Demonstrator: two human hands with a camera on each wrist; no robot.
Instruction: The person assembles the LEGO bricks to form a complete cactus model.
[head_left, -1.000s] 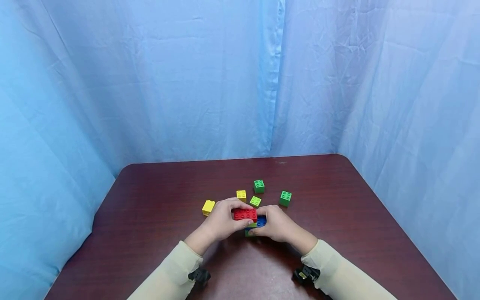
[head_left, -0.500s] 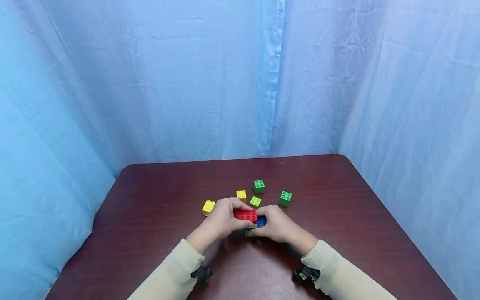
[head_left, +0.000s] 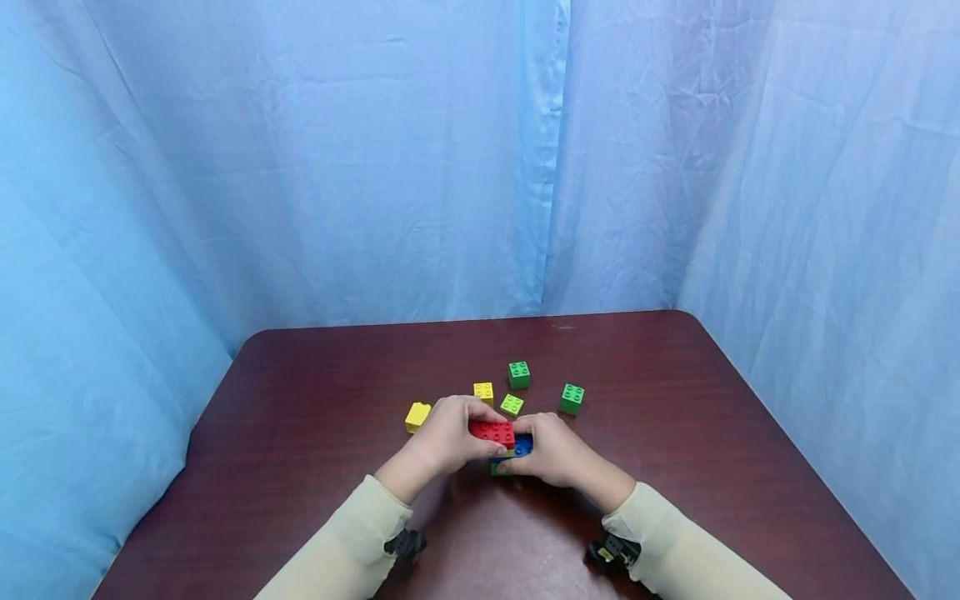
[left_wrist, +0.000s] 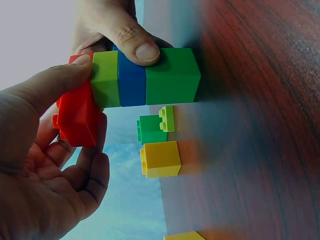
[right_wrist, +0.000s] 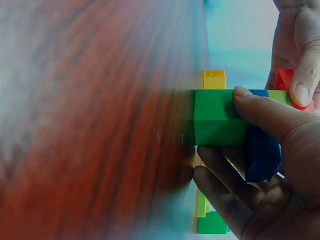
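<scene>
A stack of toy building bricks stands on the table, best seen in the left wrist view: a green brick (left_wrist: 175, 77) at the bottom, then a blue brick (left_wrist: 132, 82), a lime brick (left_wrist: 105, 82) and a red brick (left_wrist: 79, 117) on top. My left hand (head_left: 448, 435) pinches the red brick between thumb and fingers; it juts left past the bricks below. With its thumb across the blue and green bricks, my right hand (head_left: 555, 450) grips the lower stack from the right. In the head view, the blue brick's studs show right of the red one.
Loose bricks lie behind the hands: two yellow ones (head_left: 417, 417), a small lime brick (head_left: 512, 405) and two green ones (head_left: 572, 399). The dark wooden table (head_left: 315, 483) has pale blue curtains (head_left: 390, 167) around its back and sides.
The left forearm has shifted slightly right, and the red brick has moved a touch right and down. The right hand keeps its grip and place; the loose bricks stay put.
</scene>
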